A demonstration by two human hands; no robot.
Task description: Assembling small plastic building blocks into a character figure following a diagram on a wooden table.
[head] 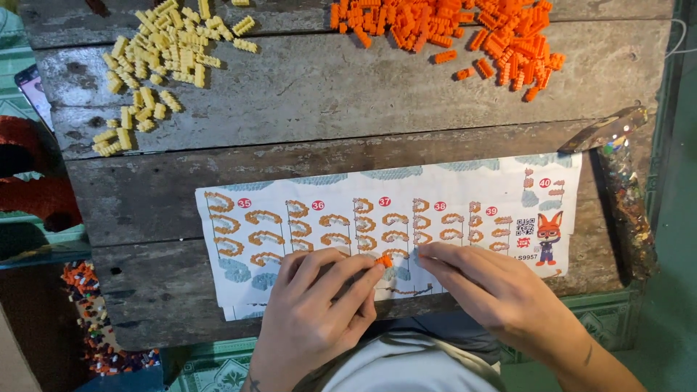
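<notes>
My left hand (316, 305) pinches a tiny orange building brick (384, 260) between thumb and fingertips, just above the printed instruction sheet (450, 189). My right hand (486, 290) is close beside it on the right, its fingertips curled together and touching the sheet next to the brick; I cannot tell if it holds anything. Both hands hover over the sheet's lower middle, near the wooden table's (348, 94) front edge. Far back on the table lie a heap of orange bricks (465, 33) and a heap of pale yellow bricks (156, 62).
A clear bag of mixed small bricks (628, 210) lies along the table's right edge beside a small metal tool (602, 129). A phone (33, 91) and a red object (29, 174) sit at the left. More loose bricks (91, 319) lie on the floor lower left.
</notes>
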